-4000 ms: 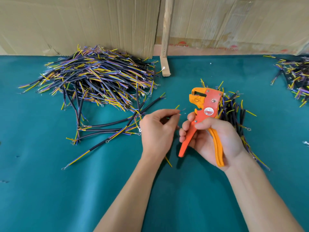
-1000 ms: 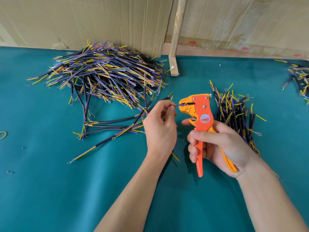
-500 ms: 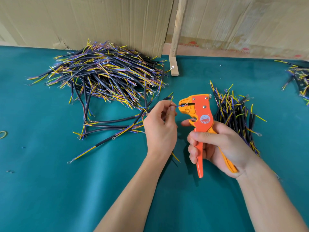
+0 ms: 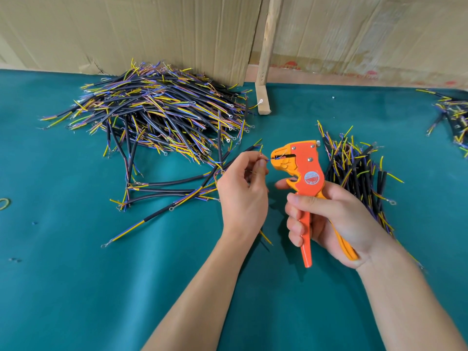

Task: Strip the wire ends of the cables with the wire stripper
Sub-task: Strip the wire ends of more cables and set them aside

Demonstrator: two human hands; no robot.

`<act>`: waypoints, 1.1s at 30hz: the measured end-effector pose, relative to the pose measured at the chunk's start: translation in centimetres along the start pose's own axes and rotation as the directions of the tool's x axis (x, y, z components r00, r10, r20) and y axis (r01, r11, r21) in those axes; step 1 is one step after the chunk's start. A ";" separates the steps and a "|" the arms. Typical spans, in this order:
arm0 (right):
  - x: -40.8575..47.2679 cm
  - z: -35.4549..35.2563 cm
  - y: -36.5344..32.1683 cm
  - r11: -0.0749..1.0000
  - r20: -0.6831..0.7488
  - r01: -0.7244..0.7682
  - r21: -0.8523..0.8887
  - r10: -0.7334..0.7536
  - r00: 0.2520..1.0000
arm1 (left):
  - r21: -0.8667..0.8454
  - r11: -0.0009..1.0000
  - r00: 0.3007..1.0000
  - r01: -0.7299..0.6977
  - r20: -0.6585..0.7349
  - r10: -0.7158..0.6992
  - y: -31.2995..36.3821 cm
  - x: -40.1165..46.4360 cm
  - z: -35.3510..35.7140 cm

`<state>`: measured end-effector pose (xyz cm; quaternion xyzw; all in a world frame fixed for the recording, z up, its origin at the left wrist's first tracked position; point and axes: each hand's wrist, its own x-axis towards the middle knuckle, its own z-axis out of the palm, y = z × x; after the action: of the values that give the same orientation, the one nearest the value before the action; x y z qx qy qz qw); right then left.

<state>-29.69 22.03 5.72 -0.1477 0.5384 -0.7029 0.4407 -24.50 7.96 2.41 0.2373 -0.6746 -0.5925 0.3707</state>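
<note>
The wire stripper [image 4: 302,173] stands nearly upright above the green table [image 4: 76,287], head up with its mouth facing left and handles pointing down. The right hand [image 4: 329,219] wraps its fingers around both handles. The left hand [image 4: 243,191] pinches a thin wire [image 4: 266,160] between thumb and fingertips, its end lying horizontally in the stripper's mouth. A large cable pile [image 4: 157,117] lies far left, a smaller bundle [image 4: 354,168] right.
</note>
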 end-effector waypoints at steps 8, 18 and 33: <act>0.5 0.9 0.6 0.998 -0.086 0.024 0.054 -0.019 0.996 | 0.027 1.000 1.000 -0.004 0.019 0.004 0.0 0.0 0.0; 0.2 0.1 -0.2 0.989 -0.092 0.085 0.120 -0.074 0.993 | 0.040 0.999 1.000 -0.001 0.002 0.001 -0.4 0.1 0.0; 0.4 -0.9 -0.8 0.930 -0.247 0.172 0.325 -0.092 0.965 | 0.161 0.969 0.940 -0.187 0.315 0.129 0.0 -0.3 0.0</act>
<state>-30.91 22.28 5.95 -0.0233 0.4430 -0.8265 0.3466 -24.32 8.16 2.33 0.1230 -0.7933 -0.5235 0.2855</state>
